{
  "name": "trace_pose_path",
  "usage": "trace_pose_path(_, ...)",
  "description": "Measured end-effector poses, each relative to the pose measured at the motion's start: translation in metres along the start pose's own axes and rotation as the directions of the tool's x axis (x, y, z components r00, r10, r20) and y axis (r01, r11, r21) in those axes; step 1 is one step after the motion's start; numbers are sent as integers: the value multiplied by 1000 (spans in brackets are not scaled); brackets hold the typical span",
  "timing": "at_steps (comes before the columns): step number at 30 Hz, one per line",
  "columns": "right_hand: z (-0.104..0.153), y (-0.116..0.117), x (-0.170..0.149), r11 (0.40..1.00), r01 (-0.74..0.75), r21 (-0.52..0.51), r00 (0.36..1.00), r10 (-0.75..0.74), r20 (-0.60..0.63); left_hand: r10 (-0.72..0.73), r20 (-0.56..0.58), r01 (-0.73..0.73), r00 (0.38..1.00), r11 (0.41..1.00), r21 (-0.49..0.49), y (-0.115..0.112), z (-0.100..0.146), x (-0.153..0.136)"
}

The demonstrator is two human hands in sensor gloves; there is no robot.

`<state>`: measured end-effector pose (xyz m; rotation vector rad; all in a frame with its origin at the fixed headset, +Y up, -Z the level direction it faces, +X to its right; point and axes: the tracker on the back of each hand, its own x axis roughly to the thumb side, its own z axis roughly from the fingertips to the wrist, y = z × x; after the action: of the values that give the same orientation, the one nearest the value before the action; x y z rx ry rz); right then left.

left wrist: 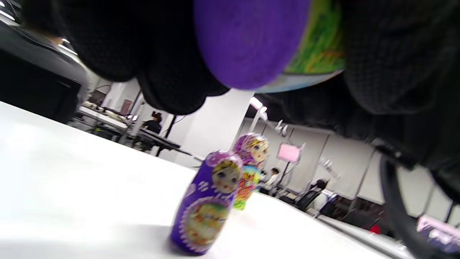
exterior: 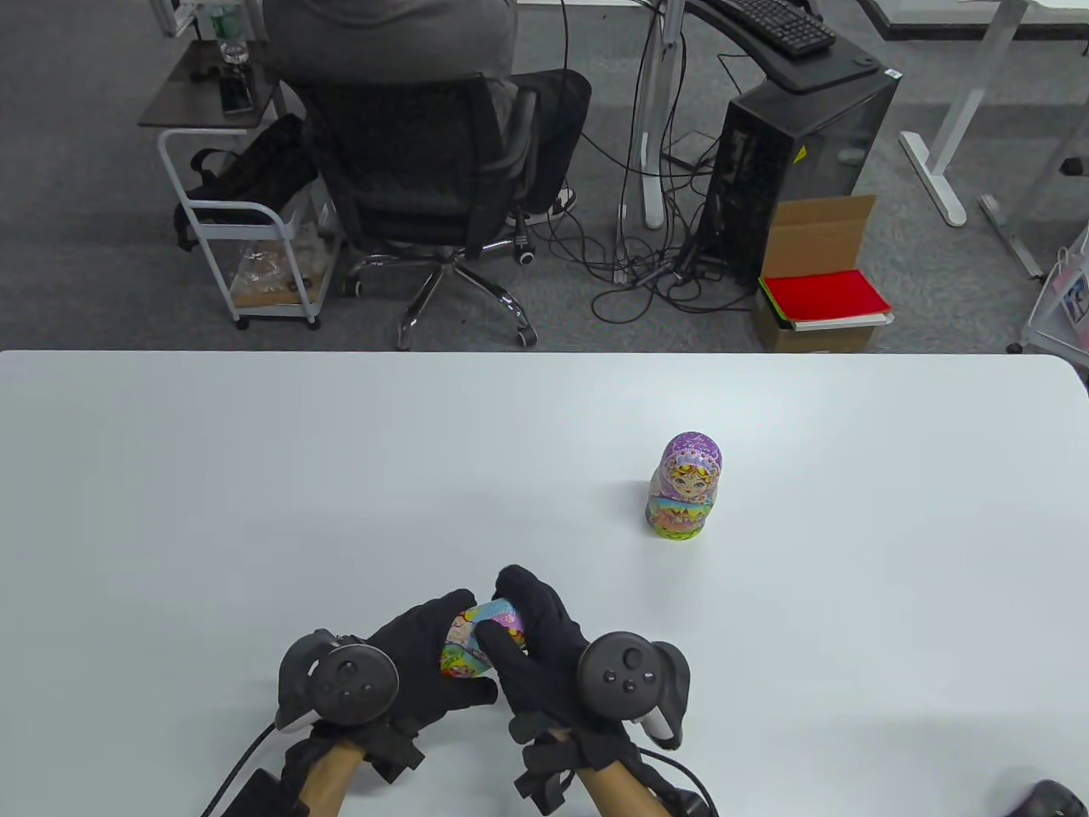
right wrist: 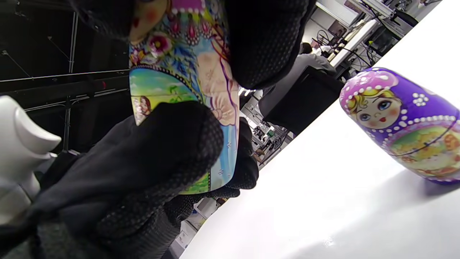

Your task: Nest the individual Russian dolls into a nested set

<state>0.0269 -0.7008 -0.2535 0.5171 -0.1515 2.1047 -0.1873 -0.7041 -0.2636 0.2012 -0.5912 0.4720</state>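
Both hands, left (exterior: 425,664) and right (exterior: 536,638), curl round one blue-and-green painted wooden doll (exterior: 478,638) near the white table's (exterior: 255,477) front edge. A lilac-hooded doll (exterior: 685,487) stands upright, well apart. Only the wrist views show a small purple doll (left wrist: 206,203), hidden beneath the hands from overhead.

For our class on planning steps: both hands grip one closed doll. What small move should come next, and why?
Probably twist the held doll open: left hand and right hand grip its two ends, its seam looks shut, and the small purple doll stands unnested.
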Motion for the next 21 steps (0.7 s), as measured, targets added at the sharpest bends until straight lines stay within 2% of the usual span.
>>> trace_pose_path(3, 0, 0, 0, 1000, 6, 2, 1000, -6, 23, -15, -7, 15, 1000, 998, 64, 2, 1, 5)
trace_pose_path(7, -1, -3, 5, 1000, 30, 8, 998, -31, 60, -28, 99, 14, 995, 990, 138, 6, 3, 4)
trace_pose_path(9, -2, -3, 4, 999, 37, 23, 997, -39, 61, -7, 126, -12, 992, 990, 143, 6, 4, 2)
trace_pose_path(10, -3, -8, -6, 990, 141, -19, 990, -142, -7, 19, 153, -43, 988, 987, 156, 7, 6, -1)
trace_pose_path(11, -5, -9, -13, 941, 335, 49, 942, -335, -17, 80, 160, -107, 984, 980, 166, 9, 5, 1)
trace_pose_path(12, -6, -11, -15, 902, 424, 75, 905, -424, -21, 77, 153, -102, 985, 982, 159, 9, 5, 4)
trace_pose_path(13, -6, -14, -15, 900, 429, 71, 903, -427, -45, 40, 153, -65, 987, 985, 162, 9, 4, 7)
trace_pose_path(15, -4, -20, -8, 985, 174, 14, 985, -174, 4, -4, 127, -19, 992, 984, 175, 1, 3, 10)
trace_pose_path(16, -3, -20, -3, 995, 96, 5, 995, -96, 20, -15, 88, 1, 996, 987, 158, -1, 1, 11)
trace_pose_path(18, -1, -21, 5, 999, -29, -24, 997, 31, 68, -27, 51, 19, 998, 988, 154, -1, 0, 8)
trace_pose_path(21, 1, -37, 6, 976, -181, -124, 982, 187, 35, -28, -33, 33, 999, 989, 144, 6, 3, -7)
